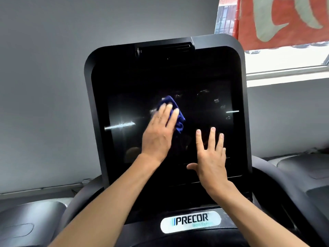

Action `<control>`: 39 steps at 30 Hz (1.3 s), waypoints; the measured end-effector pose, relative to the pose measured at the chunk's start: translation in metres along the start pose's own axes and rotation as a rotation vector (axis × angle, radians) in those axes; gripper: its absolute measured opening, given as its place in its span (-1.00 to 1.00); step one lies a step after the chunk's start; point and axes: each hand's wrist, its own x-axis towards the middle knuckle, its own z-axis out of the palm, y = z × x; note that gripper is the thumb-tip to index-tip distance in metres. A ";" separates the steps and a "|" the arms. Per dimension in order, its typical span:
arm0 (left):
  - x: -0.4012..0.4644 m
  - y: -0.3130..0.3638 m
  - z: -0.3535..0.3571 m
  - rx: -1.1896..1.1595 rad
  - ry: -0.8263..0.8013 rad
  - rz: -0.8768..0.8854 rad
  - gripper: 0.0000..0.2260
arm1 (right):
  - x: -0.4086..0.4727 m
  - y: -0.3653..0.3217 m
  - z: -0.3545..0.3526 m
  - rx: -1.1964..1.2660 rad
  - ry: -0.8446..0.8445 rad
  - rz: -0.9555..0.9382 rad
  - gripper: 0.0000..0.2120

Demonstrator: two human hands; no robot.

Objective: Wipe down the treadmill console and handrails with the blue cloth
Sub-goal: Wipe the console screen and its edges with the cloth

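Note:
The treadmill console (124, 82) fills the middle of the view, a tall black screen in a dark frame with smudges on its right half. My left hand (159, 132) presses the crumpled blue cloth (178, 114) flat against the middle of the screen with straight fingers; most of the cloth is hidden under the hand. My right hand (211, 157) is spread with straight fingers over the lower right of the screen and holds nothing. Dark curved handrails (80, 198) run down on both sides below the console, the right handrail (284, 189) partly behind my forearm.
A white PRECOR badge (191, 221) sits below the screen. Grey tray-like surfaces lie at the lower left (32, 218) and right (302, 168). A grey wall stands behind, with a window (284, 59) and a red banner (284, 20) at the upper right.

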 end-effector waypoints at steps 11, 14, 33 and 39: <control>0.023 -0.023 -0.018 -0.005 -0.008 -0.093 -0.49 | -0.005 0.003 -0.002 0.026 0.020 -0.006 0.14; 0.033 -0.007 -0.006 0.000 -0.033 -0.016 -0.49 | -0.005 0.006 0.002 0.017 0.035 -0.006 0.14; -0.045 0.012 0.000 -0.032 -0.096 0.191 -0.49 | -0.007 0.016 0.006 -0.015 0.141 -0.038 0.13; 0.004 -0.016 -0.011 -0.012 -0.005 -0.008 -0.52 | -0.009 0.016 0.006 0.040 0.152 -0.031 0.09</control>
